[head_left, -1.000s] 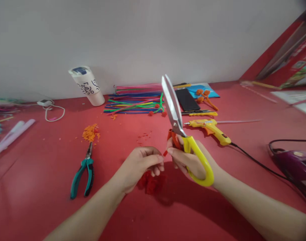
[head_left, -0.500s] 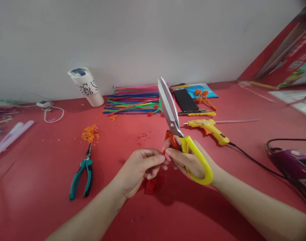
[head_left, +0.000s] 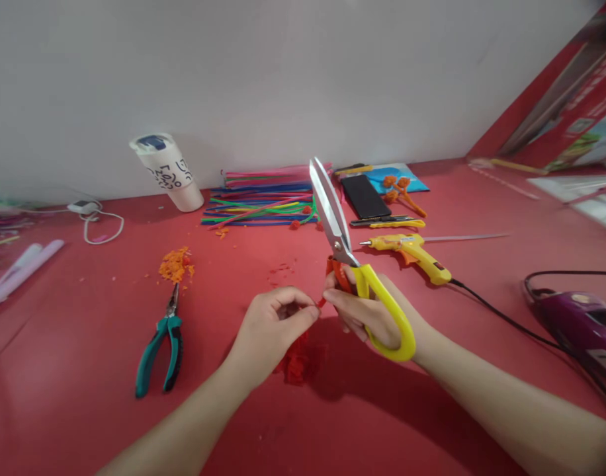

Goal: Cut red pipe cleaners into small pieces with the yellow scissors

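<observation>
A small red strip (head_left: 321, 303) is pinched by the left hand (head_left: 276, 330) and the right hand (head_left: 370, 312), nearly together, at nine o'clock of the latter, in which scissors (head_left: 363, 281) are also gripped, pointing to eleven o'clock

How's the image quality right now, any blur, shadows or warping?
In the head view, the printed panel at the right edge looks blurred; same head view, the white tumbler leans outward, likely lens distortion; in the head view, a soft shadow darkens the red table below the right hand.
</observation>
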The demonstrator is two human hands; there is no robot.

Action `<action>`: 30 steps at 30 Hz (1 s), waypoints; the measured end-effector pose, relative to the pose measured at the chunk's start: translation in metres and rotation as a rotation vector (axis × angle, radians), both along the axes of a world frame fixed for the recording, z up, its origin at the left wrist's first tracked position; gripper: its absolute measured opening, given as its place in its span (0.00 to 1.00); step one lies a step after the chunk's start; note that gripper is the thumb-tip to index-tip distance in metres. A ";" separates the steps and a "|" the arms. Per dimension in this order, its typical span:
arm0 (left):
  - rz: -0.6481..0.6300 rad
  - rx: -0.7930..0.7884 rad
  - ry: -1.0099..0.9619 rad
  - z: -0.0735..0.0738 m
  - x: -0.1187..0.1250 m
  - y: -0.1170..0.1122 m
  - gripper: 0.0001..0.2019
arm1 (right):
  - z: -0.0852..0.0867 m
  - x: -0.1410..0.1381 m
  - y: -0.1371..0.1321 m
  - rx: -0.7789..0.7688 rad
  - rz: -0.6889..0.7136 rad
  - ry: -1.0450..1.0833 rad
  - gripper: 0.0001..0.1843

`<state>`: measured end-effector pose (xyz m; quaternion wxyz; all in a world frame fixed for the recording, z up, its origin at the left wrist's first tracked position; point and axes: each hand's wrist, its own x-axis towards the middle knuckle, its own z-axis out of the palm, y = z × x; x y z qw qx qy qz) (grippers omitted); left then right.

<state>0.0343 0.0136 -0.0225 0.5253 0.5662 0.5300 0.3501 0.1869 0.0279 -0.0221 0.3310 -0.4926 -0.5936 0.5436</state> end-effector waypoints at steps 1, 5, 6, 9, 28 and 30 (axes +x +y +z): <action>0.021 -0.001 0.024 0.001 -0.002 0.001 0.06 | 0.000 0.003 0.002 0.018 -0.001 -0.017 0.07; 0.097 0.127 0.209 0.000 -0.013 0.009 0.15 | 0.001 0.022 0.017 0.093 -0.106 -0.357 0.06; 0.100 0.172 0.274 -0.002 -0.016 0.012 0.16 | 0.000 0.027 0.022 0.096 -0.101 -0.469 0.07; 0.075 0.233 0.423 -0.014 -0.023 0.020 0.12 | -0.004 0.037 0.034 0.103 -0.134 -0.711 0.07; -0.490 0.505 0.763 -0.009 -0.035 0.018 0.12 | -0.018 0.035 0.023 0.265 -0.153 -0.554 0.11; -0.521 0.518 0.808 -0.009 -0.034 0.018 0.10 | -0.019 0.034 0.023 0.259 -0.147 -0.549 0.11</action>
